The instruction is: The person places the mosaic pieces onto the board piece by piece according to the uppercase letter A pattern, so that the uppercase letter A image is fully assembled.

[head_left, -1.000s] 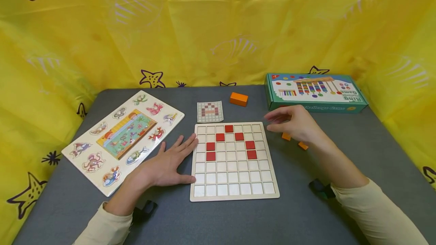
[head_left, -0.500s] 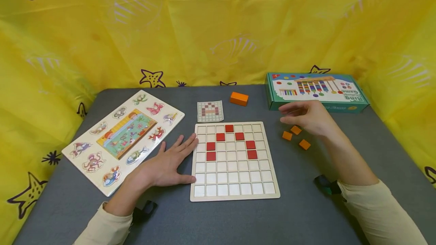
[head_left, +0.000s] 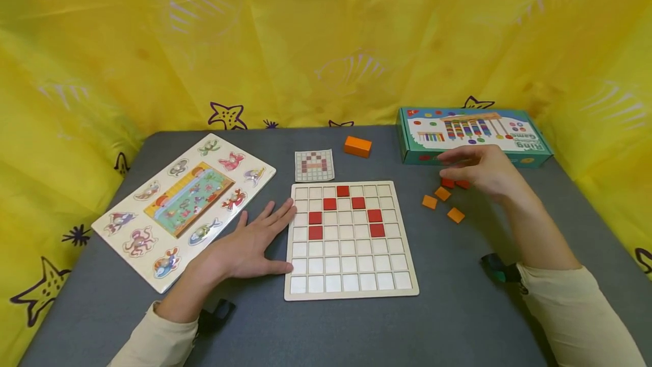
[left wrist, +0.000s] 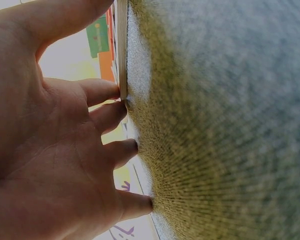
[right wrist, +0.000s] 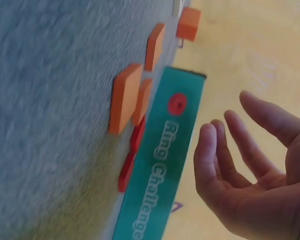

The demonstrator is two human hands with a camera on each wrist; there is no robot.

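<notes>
My left hand [head_left: 249, 245] lies spread on the grey table, its fingertips and thumb touching the left edge of a wooden grid board [head_left: 339, 266]. Several red square tiles [head_left: 377, 230] sit in the upper cells of that board. Over on the right, my right hand [head_left: 486, 170] hovers with loosely bent fingers, holding nothing in the right wrist view. Just under its fingers lie two loose red tiles [head_left: 447, 183], partly covered by the hand in the head view. Closer to the board are three orange tiles [head_left: 455, 215], flat on the table.
A small pattern card [head_left: 314, 165] lies behind the board, with an orange block [head_left: 357, 146] to its right. A green game box [head_left: 474, 136] stands behind my right hand. At left, a picture puzzle board [head_left: 132, 197] lies angled. Yellow cloth [head_left: 305, 44] hangs behind.
My right hand has moved right and away from the grid board, uncovering the orange tiles and then the two red ones. The left hand stays in place.
</notes>
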